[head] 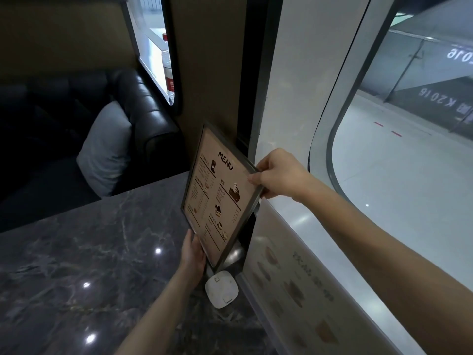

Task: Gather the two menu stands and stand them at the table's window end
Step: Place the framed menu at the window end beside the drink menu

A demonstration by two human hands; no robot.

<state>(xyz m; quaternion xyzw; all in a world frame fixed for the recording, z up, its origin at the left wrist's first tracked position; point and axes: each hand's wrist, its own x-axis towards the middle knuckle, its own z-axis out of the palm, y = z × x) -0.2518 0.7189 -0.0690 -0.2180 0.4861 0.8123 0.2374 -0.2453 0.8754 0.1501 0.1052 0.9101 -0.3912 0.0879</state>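
Note:
A dark-framed menu stand (217,196) with a beige "MENU" sheet stands tilted at the window end of the dark marble table (89,252). My right hand (279,175) grips its upper right edge. My left hand (193,252) holds its lower left corner. A second menu stand (294,285), pale and seen at a steep angle, stands along the wall under the window to the right, partly behind my right forearm. I cannot tell whether the held stand's base touches the table.
A white rounded square device (222,289) lies on the table just below the held stand. A black leather sofa (143,103) with a grey cushion (106,149) sits beyond the table. A water bottle (167,70) stands on the far ledge. The curved window (396,149) is at right.

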